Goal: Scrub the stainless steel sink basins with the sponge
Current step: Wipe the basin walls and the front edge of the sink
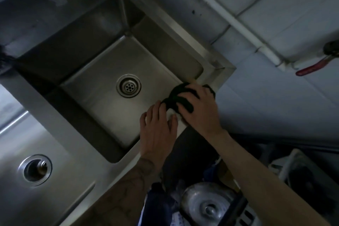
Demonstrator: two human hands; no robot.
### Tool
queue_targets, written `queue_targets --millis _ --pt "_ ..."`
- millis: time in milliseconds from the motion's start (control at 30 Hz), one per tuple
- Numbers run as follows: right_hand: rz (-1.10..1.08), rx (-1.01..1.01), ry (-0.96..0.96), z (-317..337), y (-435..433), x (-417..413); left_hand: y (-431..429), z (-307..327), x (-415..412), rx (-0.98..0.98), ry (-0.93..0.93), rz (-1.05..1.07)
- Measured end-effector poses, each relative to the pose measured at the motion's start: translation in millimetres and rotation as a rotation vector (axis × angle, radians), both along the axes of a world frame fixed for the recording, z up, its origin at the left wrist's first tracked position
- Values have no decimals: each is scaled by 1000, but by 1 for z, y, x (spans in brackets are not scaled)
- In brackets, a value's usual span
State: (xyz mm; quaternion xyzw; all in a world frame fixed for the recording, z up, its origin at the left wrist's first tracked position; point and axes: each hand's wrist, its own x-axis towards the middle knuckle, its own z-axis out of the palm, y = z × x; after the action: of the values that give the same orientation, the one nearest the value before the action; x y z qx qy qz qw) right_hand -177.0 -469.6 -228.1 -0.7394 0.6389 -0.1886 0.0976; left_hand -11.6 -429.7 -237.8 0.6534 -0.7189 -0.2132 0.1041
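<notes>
The stainless steel sink basin (102, 97) fills the middle of the head view, with a round drain (129, 85) in its floor. A dark green scrubbing sponge (176, 97) lies on the basin's near right rim. My right hand (200, 110) presses down on the sponge with fingers curled over it. My left hand (157, 130) rests beside it on the rim, its fingertips touching a small pale piece (171, 113) under the sponge's edge. A second basin (22, 134) with its own drain (35, 169) lies at lower left.
A white pipe (238, 22) runs along the tiled wall, ending near a red-handled valve (315, 66) at right. Below the sink's edge sit a round metal lid (205, 205) and a pale crate (300, 169). A dark object (3, 57) shows at the left edge.
</notes>
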Motion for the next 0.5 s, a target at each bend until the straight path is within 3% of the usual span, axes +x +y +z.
queue_targets --millis 67,167,267,367,500 --pt "-15 5 17 1 -19 -18 0 0 0 9 19 19" --pt "-215 -10 30 3 -54 -47 0 1 0 -3 41 34" --pt "-309 -5 3 2 -50 -35 1 3 0 -16 79 46" --pt "-140 -16 -37 3 -6 5 5 9 7 -34 146 64" --pt "81 5 -41 2 5 -1 30 14 43 -43 75 77"
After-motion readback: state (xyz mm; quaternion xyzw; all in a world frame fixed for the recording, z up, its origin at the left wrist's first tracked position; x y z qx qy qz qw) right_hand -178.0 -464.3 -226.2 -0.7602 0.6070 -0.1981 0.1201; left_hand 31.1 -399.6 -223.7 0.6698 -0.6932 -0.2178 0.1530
